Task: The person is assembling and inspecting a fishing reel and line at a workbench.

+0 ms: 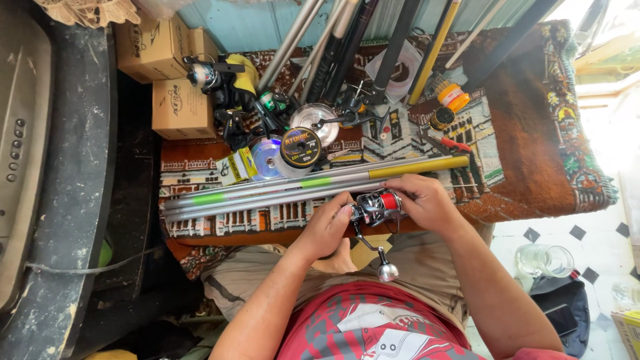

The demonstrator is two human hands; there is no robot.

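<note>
A fishing reel with a red spool is grasped by both hands, the left hand on one side and the right hand on the other, above the lap. Just beyond the reel, grey rod sections lie across a patterned rug. Farther beyond, line spools, other reels and cardboard boxes are crowded together. Open rug is seen only past the right hand, toward the tiled floor and a glass mug.
</note>
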